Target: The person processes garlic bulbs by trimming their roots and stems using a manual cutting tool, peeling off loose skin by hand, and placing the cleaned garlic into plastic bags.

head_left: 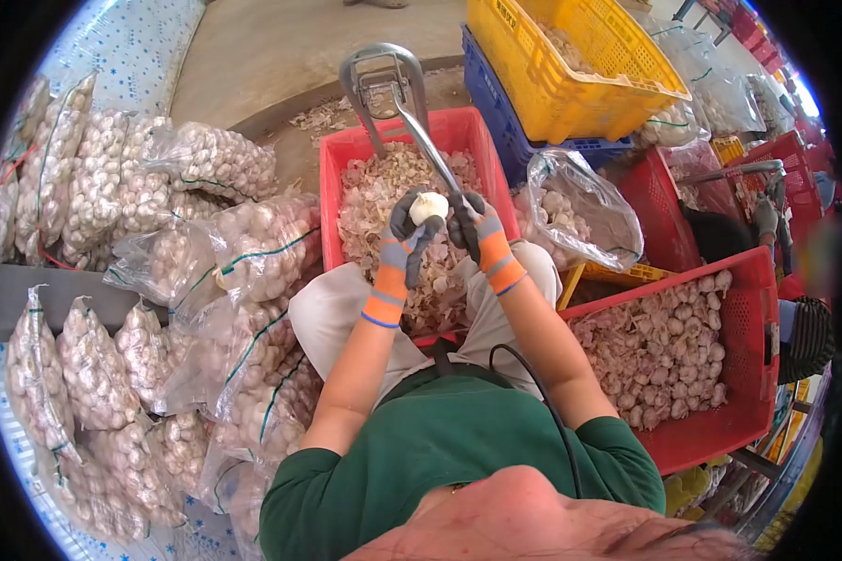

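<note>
My left hand (pixel 407 234), in a grey and orange work glove, is closed round a pale garlic bulb (pixel 428 208). Close beside it, my right hand (pixel 478 230), gloved the same way, is closed at the lower end of a long metal handle (pixel 428 140). That handle slopes down from a bent metal tube frame (pixel 348 82) at the far side of a red crate (pixel 491 140). Both hands are above this crate, which stands between my knees and holds garlic skins and trimmings (pixel 370 196). The fingertips of my right hand are partly hidden.
Net bags of garlic (pixel 94 374) are heaped on the left. At my right stands a red crate of garlic bulbs (pixel 664 346), with an open plastic bag (pixel 585 210) beyond it. A yellow crate (pixel 571 84) rests on a blue crate (pixel 486 93). Another person's gloved hand (pixel 765 217) is at far right.
</note>
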The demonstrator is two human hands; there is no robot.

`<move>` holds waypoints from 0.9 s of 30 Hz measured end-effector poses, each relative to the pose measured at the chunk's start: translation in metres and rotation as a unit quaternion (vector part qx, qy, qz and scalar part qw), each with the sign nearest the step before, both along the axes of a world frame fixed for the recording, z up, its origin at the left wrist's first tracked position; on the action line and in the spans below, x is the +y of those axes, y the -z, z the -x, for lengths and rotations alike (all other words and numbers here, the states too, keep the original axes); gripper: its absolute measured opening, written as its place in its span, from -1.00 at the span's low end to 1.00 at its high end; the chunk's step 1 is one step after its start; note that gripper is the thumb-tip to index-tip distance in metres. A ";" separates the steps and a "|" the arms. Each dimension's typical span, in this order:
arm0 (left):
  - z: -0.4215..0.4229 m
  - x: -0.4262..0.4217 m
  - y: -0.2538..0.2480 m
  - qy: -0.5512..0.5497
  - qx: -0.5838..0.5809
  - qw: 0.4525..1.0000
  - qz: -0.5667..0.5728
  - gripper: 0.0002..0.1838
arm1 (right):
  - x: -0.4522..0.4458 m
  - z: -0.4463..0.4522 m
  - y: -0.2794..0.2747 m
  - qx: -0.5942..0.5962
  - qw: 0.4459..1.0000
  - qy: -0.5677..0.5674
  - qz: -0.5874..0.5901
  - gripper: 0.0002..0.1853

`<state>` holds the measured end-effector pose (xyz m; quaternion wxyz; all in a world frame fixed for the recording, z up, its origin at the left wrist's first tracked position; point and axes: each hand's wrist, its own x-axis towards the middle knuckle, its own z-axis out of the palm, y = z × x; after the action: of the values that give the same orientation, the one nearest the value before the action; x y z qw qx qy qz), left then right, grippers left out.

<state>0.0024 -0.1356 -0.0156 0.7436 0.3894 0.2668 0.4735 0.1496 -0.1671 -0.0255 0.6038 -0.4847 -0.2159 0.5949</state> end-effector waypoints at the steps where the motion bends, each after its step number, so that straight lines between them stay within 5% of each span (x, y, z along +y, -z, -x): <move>1: 0.000 0.001 -0.007 -0.010 0.020 1.000 -0.012 -0.45 | 0.000 -0.001 -0.001 -0.035 0.999 -0.007 -0.013 -0.58; 2: 0.001 -0.002 -0.029 0.006 -0.029 0.998 0.060 -0.45 | -0.008 0.002 -0.027 -0.014 1.000 -0.012 -0.015 -0.52; 5: 0.003 -0.007 -0.021 0.006 0.115 0.990 -0.084 -0.53 | -0.015 0.006 -0.048 0.013 0.994 -0.108 0.021 -0.46; 6: 0.007 -0.009 -0.017 0.023 0.105 0.994 -0.028 -0.69 | -0.019 0.009 -0.057 -0.043 0.995 -0.087 0.016 -0.46; 10: 0.003 -0.006 -0.006 -0.027 0.038 0.997 -0.064 -0.76 | -0.017 -0.005 -0.056 0.290 0.940 -0.176 0.047 -0.50; 16: -0.008 -0.009 -0.012 -0.135 0.253 0.933 -0.218 -0.83 | -0.025 -0.018 -0.041 0.536 0.828 -0.154 0.058 -0.46; 19: -0.020 -0.011 -0.006 -0.242 0.087 0.960 -0.115 -0.80 | -0.039 -0.031 -0.037 0.583 0.805 -0.110 0.009 -0.45; 21: -0.020 -0.011 -0.004 -0.197 0.286 0.896 -0.277 -0.79 | -0.044 -0.034 -0.039 0.507 0.857 -0.093 0.018 -0.48; 24: -0.026 -0.020 -0.023 -0.020 0.422 0.851 -0.313 -0.71 | -0.042 -0.028 -0.031 0.407 0.911 -0.067 0.022 -0.50; 27: -0.032 -0.022 -0.028 -0.093 0.472 0.755 -0.446 -0.79 | -0.043 -0.015 -0.045 0.324 0.944 -0.051 0.029 -0.53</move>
<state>0.0344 -0.1577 0.0125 0.2179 0.8240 0.3776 0.3620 0.1646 -0.2099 0.0193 0.5956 -0.2713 -0.0157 0.7559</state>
